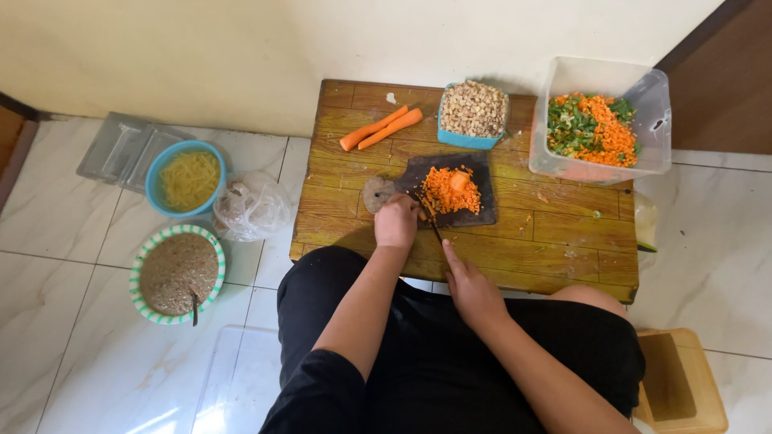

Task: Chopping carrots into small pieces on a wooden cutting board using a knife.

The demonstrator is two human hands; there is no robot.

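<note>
My left hand (pixel 396 221) is curled into a fist at the left edge of a dark cutting board (pixel 482 215), with a small orange carrot bit showing at its fingertips. My right hand (pixel 470 288) rests at the near edge of the low wooden table (pixel 563 241) and holds a thin dark knife (pixel 434 229) whose blade points toward the board. On the board lies a heap of finely chopped carrot (pixel 450 190). Two whole peeled carrots (pixel 379 128) lie behind the board on the left.
On the table stand a blue tub of beige chopped bits (pixel 473 108) and a clear box of chopped greens and carrot (pixel 593 128). The tiled floor at left holds a blue bowl of yellow noodles (pixel 188 178), a green-rimmed bowl of brown mix (pixel 177 273) and a plastic bag (pixel 253 206). A wooden stool (pixel 679 382) stands at right.
</note>
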